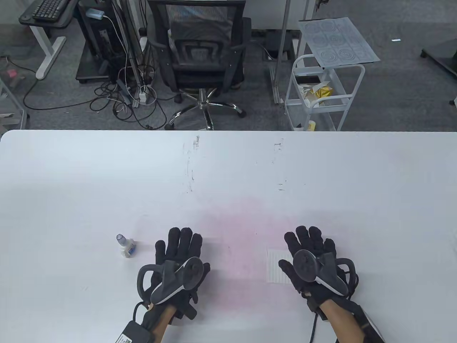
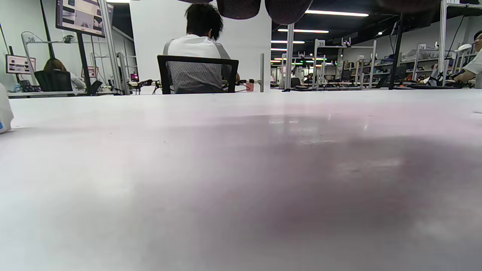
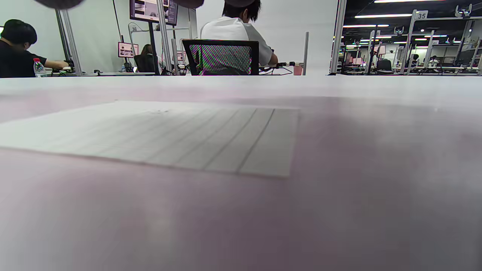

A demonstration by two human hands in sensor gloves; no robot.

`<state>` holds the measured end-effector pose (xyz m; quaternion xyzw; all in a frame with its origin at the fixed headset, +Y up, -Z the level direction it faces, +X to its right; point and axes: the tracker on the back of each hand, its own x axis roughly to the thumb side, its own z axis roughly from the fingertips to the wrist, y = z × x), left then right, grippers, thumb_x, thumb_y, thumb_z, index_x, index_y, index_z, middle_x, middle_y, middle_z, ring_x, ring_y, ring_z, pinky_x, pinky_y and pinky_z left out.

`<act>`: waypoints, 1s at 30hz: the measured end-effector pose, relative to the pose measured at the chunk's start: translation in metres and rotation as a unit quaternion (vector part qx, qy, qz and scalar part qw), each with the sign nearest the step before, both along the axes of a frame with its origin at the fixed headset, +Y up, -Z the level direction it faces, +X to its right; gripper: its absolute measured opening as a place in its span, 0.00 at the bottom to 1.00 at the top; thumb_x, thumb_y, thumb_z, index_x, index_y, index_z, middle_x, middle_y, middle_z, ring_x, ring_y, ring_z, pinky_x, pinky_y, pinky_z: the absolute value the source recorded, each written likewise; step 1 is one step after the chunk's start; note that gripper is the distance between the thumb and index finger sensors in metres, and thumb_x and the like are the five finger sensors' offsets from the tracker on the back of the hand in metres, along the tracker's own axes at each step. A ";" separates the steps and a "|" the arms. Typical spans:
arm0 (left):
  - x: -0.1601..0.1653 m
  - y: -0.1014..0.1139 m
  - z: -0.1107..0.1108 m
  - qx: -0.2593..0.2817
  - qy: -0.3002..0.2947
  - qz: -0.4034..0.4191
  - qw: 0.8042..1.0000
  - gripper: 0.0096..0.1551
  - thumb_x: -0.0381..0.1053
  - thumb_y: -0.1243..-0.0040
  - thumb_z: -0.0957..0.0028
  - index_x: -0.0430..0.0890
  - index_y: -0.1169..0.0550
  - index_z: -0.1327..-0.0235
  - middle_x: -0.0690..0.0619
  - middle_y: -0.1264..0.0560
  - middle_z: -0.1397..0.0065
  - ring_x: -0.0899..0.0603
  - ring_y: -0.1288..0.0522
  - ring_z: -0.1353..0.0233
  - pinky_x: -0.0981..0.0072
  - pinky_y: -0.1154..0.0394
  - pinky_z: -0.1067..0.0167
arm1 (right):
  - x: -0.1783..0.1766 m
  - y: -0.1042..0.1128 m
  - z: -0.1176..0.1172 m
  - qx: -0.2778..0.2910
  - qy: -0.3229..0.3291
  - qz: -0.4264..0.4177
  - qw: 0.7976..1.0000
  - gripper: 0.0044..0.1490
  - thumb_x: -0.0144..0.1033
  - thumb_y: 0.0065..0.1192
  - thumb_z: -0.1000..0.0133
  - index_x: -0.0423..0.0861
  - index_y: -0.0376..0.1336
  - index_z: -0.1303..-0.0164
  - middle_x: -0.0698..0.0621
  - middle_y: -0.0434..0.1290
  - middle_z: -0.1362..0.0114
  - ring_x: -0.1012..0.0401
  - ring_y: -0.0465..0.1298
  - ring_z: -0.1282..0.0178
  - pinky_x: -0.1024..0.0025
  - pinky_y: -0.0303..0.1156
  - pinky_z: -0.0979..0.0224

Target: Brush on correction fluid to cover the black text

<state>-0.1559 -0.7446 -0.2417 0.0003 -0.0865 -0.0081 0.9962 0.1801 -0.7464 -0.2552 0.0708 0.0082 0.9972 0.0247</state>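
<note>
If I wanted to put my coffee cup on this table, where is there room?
Bare room: the table's whole far half, and the pinkish strip between the left hand and right hand. Crowded: the near edge, with the small correction fluid bottle left of the left hand and lined paper partly under the right hand.

The right hand [image 1: 314, 262] hides part of the lined paper [image 1: 276, 266]; its black text is too small to tell.

A white numbered sign [image 2: 319, 43] at one o'clock reads "35"; the right wrist view shows it [image 3: 422, 15] too. A grey frame placard [image 2: 31, 39] at ten o'clock reads "36".
</note>
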 end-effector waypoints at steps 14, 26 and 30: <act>-0.001 -0.001 -0.001 0.000 0.002 -0.001 1.000 0.47 0.74 0.57 0.57 0.59 0.45 0.22 0.52 0.51 0.14 0.38 0.53 0.14 0.35 0.48 0.23 | 0.000 -0.001 0.000 -0.003 -0.001 -0.002 1.000 0.48 0.72 0.42 0.52 0.62 0.40 0.24 0.55 0.39 0.17 0.45 0.40 0.16 0.34 0.45 0.24; -0.001 0.000 -0.001 -0.001 0.003 -0.003 1.000 0.47 0.74 0.57 0.56 0.59 0.45 0.22 0.52 0.51 0.14 0.38 0.53 0.14 0.35 0.48 0.23 | 0.000 -0.001 0.000 -0.011 -0.001 -0.004 1.000 0.49 0.72 0.42 0.52 0.62 0.40 0.24 0.55 0.38 0.17 0.45 0.40 0.16 0.34 0.45 0.24; -0.001 0.000 0.000 -0.001 0.003 -0.004 1.000 0.47 0.74 0.57 0.56 0.59 0.45 0.22 0.52 0.51 0.14 0.38 0.53 0.14 0.36 0.48 0.23 | 0.000 -0.001 0.000 -0.010 0.000 -0.005 1.000 0.48 0.72 0.42 0.52 0.62 0.40 0.24 0.55 0.38 0.17 0.45 0.40 0.16 0.34 0.45 0.24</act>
